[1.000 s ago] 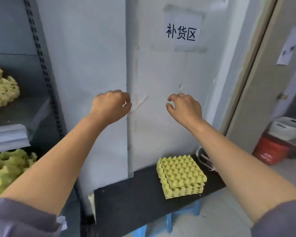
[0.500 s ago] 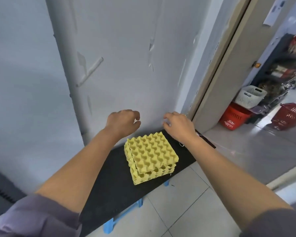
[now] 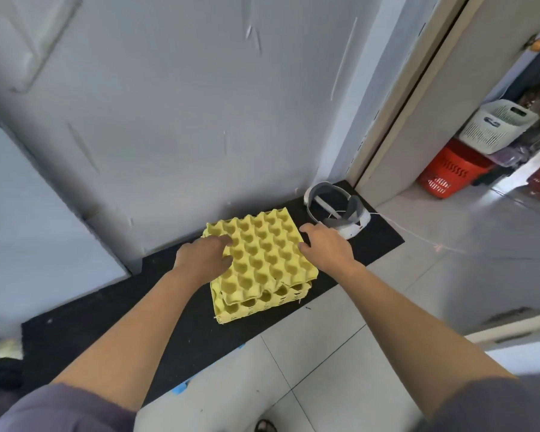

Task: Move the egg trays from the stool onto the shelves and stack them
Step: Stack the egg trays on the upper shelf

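A short stack of yellow egg trays [image 3: 262,263] lies on the black top of the stool [image 3: 122,310], close to the wall. The top tray sits slightly askew on the ones below. My left hand [image 3: 203,257] reaches over the stack's left edge, its fingers spread and lying on the top tray. My right hand [image 3: 325,244] is at the stack's right edge, fingers loosely spread, thumb tip at the tray's rim. Neither hand plainly grips a tray. The shelves are out of view.
A white and grey headband-like device [image 3: 337,210] lies on the stool's right end, just behind my right hand. The grey wall [image 3: 184,120] rises right behind the stool. Through the doorway at right stand a red basket [image 3: 449,173] and a white basket [image 3: 496,123]. Tiled floor [image 3: 325,353] lies below.
My view has swung from the shelves down to the stool. Both hands have dropped from chest height to the left and right edges of the tray stack.
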`<state>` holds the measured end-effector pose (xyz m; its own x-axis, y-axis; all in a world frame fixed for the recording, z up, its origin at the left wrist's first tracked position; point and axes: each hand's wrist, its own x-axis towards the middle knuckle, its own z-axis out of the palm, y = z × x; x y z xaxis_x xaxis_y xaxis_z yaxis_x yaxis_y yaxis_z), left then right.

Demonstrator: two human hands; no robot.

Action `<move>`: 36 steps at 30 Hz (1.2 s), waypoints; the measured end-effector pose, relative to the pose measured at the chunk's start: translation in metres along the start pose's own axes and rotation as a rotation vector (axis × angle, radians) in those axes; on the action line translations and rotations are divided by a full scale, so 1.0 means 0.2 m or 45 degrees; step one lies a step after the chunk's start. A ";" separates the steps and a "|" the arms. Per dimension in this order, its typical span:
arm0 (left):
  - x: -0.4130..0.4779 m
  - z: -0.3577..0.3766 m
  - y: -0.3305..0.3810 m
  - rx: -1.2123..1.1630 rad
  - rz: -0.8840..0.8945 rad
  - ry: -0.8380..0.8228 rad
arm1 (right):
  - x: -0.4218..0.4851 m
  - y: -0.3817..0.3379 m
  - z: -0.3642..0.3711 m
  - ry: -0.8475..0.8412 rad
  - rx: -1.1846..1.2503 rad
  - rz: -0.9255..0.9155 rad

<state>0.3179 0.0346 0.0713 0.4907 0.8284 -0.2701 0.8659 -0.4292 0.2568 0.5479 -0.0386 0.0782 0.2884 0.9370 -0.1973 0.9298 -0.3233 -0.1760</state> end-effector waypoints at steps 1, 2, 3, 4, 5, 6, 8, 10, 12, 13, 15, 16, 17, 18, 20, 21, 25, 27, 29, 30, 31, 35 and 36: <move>0.03 0.05 0.00 -0.014 -0.023 -0.031 | 0.04 0.04 0.04 -0.026 0.008 0.014; 0.07 0.11 0.01 -0.025 -0.046 -0.066 | 0.07 0.08 0.08 -0.052 0.014 0.031; 0.11 0.17 0.00 -0.033 -0.069 -0.097 | 0.10 0.11 0.13 -0.079 0.018 0.050; 0.14 0.22 0.00 -0.046 -0.094 -0.123 | 0.13 0.14 0.17 -0.107 0.024 0.071; 0.18 0.28 -0.01 -0.061 -0.123 -0.148 | 0.16 0.18 0.22 -0.138 0.034 0.094; 0.22 0.35 -0.02 -0.076 -0.149 -0.171 | 0.20 0.21 0.27 -0.162 0.047 0.121; 0.30 0.49 -0.06 -0.107 -0.189 -0.213 | 0.27 0.26 0.39 -0.198 0.071 0.173; 0.38 0.62 -0.09 -0.151 -0.229 -0.230 | 0.33 0.31 0.50 -0.210 0.104 0.223; 0.47 0.74 -0.13 -0.214 -0.294 -0.206 | 0.41 0.34 0.62 -0.213 0.160 0.285; 0.51 0.80 -0.15 -0.267 -0.344 -0.185 | 0.45 0.36 0.69 -0.210 0.189 0.320; 0.57 0.90 -0.18 -0.444 -0.467 -0.151 | 0.52 0.39 0.80 -0.201 0.265 0.420; 0.60 0.94 -0.19 -0.538 -0.524 -0.145 | 0.55 0.40 0.85 -0.198 0.320 0.482; 0.62 0.99 -0.20 -0.611 -0.568 -0.142 | 0.59 0.41 0.90 -0.203 0.386 0.539; 0.64 1.02 -0.21 -0.662 -0.596 -0.131 | 0.61 0.43 0.95 -0.214 0.467 0.588; 0.66 1.06 -0.22 -0.728 -0.617 -0.066 | 0.65 0.45 1.01 -0.226 0.650 0.651; 0.67 1.07 -0.22 -0.759 -0.619 -0.029 | 0.66 0.46 1.04 -0.213 0.716 0.665; 0.70 1.07 -0.21 -0.854 -0.615 0.005 | 0.65 0.46 1.04 -0.098 0.774 0.650; 0.69 1.04 -0.20 -0.877 -0.612 0.017 | 0.64 0.46 1.00 -0.056 0.766 0.641; 0.68 0.99 -0.19 -0.889 -0.619 0.049 | 0.63 0.44 0.94 -0.032 0.726 0.623; 0.67 0.96 -0.19 -0.896 -0.618 0.071 | 0.62 0.43 0.91 -0.027 0.706 0.616; 0.66 0.92 -0.18 -0.901 -0.612 0.094 | 0.62 0.43 0.88 -0.028 0.693 0.614; 0.58 0.75 -0.14 -0.926 -0.560 0.175 | 0.55 0.39 0.75 -0.044 0.684 0.618; 0.56 0.70 -0.12 -0.933 -0.554 0.184 | 0.53 0.38 0.71 -0.040 0.680 0.614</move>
<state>0.3648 0.0869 -0.0960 0.0700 0.9241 -0.3756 0.6686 0.2359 0.7052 0.6161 0.0183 -0.0924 0.6245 0.6717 -0.3985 0.4594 -0.7285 -0.5081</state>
